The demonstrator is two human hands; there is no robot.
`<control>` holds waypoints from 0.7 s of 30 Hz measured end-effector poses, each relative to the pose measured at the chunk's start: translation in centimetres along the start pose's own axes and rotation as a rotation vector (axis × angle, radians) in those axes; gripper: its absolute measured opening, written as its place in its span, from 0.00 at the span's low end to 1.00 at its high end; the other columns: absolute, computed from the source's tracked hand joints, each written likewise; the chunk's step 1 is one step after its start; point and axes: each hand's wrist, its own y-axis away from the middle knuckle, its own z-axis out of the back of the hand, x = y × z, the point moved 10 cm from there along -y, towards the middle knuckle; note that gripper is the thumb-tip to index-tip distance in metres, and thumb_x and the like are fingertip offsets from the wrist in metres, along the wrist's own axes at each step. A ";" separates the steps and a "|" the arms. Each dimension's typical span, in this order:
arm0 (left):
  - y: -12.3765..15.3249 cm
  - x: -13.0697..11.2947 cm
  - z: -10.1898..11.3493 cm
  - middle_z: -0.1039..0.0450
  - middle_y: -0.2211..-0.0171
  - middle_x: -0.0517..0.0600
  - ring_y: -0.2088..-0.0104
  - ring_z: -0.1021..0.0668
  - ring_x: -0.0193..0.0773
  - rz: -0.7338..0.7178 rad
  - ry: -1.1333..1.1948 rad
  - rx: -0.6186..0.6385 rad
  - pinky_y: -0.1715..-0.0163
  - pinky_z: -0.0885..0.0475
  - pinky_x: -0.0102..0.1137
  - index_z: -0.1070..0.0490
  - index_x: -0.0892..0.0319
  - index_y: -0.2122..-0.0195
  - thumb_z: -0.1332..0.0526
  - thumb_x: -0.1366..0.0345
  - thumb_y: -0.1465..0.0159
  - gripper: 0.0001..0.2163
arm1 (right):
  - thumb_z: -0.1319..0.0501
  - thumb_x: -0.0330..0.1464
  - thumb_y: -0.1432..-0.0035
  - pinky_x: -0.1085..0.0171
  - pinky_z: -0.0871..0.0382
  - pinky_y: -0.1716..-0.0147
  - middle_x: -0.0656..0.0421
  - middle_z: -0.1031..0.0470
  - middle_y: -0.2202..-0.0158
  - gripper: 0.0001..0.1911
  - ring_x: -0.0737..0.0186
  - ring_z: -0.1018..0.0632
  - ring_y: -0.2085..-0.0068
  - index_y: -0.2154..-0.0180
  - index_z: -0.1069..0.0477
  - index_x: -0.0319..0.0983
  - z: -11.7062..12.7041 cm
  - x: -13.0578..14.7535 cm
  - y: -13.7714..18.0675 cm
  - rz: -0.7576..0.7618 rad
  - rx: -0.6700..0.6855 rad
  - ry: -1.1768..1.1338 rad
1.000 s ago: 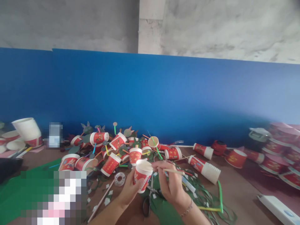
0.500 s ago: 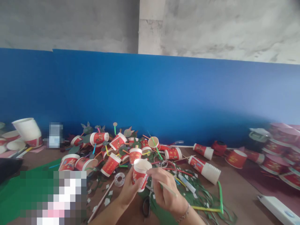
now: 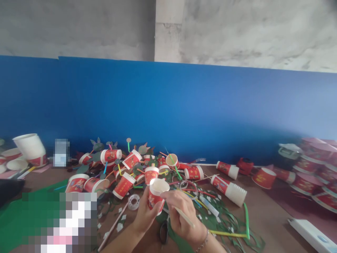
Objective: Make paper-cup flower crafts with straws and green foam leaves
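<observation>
Left hand (image 3: 143, 216) curled snugly round a red paper cup (image 3: 154, 199), fingers and thumb on its wall, its mouth upward. Just right of it, the right hand (image 3: 184, 214) pinched a pale stick (image 3: 187, 218) (its far end was lost behind the fingers). A second earlier those fingertips had stood apart from the cup; since then they had come in to its right side, seemingly touching, and the stick had swung to slant down toward the wrist. Both hands were thus at the one cup, which I took for close work on its side. As for the surroundings, a green sheet (image 3: 28, 218) lay well left of the left hand, and nearer, just beyond its wrist, a tape roll (image 3: 130, 202). Straight ahead of both hands, other red cups (image 3: 123, 185) with straws crowded close to the held one, leaving little room forward. Scissors (image 3: 163, 232) lay beneath and between the hands, partly covered. Right of the right hand came a glue tube (image 3: 209, 205), green scraps, then a nested stack of cups (image 3: 235, 194) farther out.
</observation>
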 end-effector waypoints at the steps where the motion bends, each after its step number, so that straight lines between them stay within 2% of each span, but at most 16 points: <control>1: 0.1 0.0 0.0 0.27 0.56 0.54 0.55 0.26 0.45 -0.001 -0.008 -0.003 0.54 0.30 0.36 0.38 0.58 0.46 0.40 0.58 0.41 0.22 | 0.51 0.21 0.42 0.60 0.29 0.62 0.52 0.23 0.61 0.17 0.59 0.24 0.62 0.52 0.38 0.39 -0.2 -0.1 0.1 -0.006 0.009 0.004; 5: 0.7 -0.3 -1.8 0.26 0.60 0.52 0.61 0.25 0.43 -0.043 -0.029 0.122 0.60 0.29 0.33 0.34 0.60 0.54 0.36 0.61 0.45 0.18 | 0.51 0.22 0.42 0.61 0.32 0.67 0.55 0.23 0.65 0.16 0.61 0.25 0.67 0.54 0.35 0.40 -1.5 -1.3 -0.1 -0.074 0.096 0.038; 8: 0.9 -0.2 -2.4 0.27 0.62 0.51 0.64 0.25 0.42 -0.057 0.013 0.150 0.63 0.28 0.32 0.35 0.60 0.55 0.35 0.62 0.47 0.19 | 0.50 0.23 0.43 0.59 0.34 0.62 0.56 0.23 0.64 0.15 0.59 0.25 0.63 0.56 0.35 0.41 -2.2 -1.8 -0.5 -0.091 0.182 0.038; 10: 0.8 0.2 -2.0 0.27 0.60 0.53 0.61 0.25 0.43 -0.044 0.062 0.105 0.60 0.28 0.34 0.36 0.60 0.52 0.35 0.62 0.47 0.21 | 0.48 0.24 0.46 0.56 0.36 0.58 0.55 0.24 0.60 0.16 0.56 0.27 0.58 0.55 0.34 0.41 -2.4 -1.8 -0.8 -0.087 0.262 0.021; 12: 0.8 0.6 -1.2 0.27 0.56 0.55 0.57 0.25 0.45 -0.029 0.120 0.037 0.56 0.29 0.35 0.37 0.59 0.50 0.35 0.62 0.46 0.24 | 0.48 0.25 0.49 0.53 0.38 0.55 0.54 0.26 0.56 0.21 0.53 0.29 0.53 0.52 0.36 0.40 -2.2 -1.5 -0.9 -0.064 0.313 -0.017; 16: 0.7 1.1 -0.1 0.27 0.54 0.57 0.55 0.25 0.46 0.009 0.213 -0.047 0.55 0.28 0.36 0.37 0.59 0.47 0.34 0.57 0.47 0.27 | 0.48 0.27 0.53 0.49 0.40 0.51 0.50 0.32 0.48 0.27 0.50 0.32 0.49 0.47 0.42 0.39 -1.1 -1.3 -0.9 -0.045 0.275 -0.058; 19: 0.6 1.3 0.8 0.25 0.57 0.56 0.56 0.24 0.46 0.044 0.232 -0.116 0.55 0.27 0.36 0.35 0.59 0.48 0.35 0.55 0.47 0.26 | 0.47 0.26 0.54 0.49 0.40 0.50 0.50 0.34 0.47 0.28 0.49 0.32 0.48 0.47 0.41 0.39 -1.8 -1.7 0.0 -0.047 0.286 -0.072; 21: 0.6 1.6 1.3 0.24 0.59 0.55 0.57 0.23 0.47 0.066 0.237 -0.164 0.56 0.27 0.37 0.34 0.58 0.49 0.35 0.55 0.47 0.26 | 0.47 0.26 0.53 0.50 0.40 0.50 0.51 0.33 0.47 0.27 0.50 0.32 0.47 0.48 0.39 0.40 -2.1 -2.8 0.6 -0.103 0.220 -0.103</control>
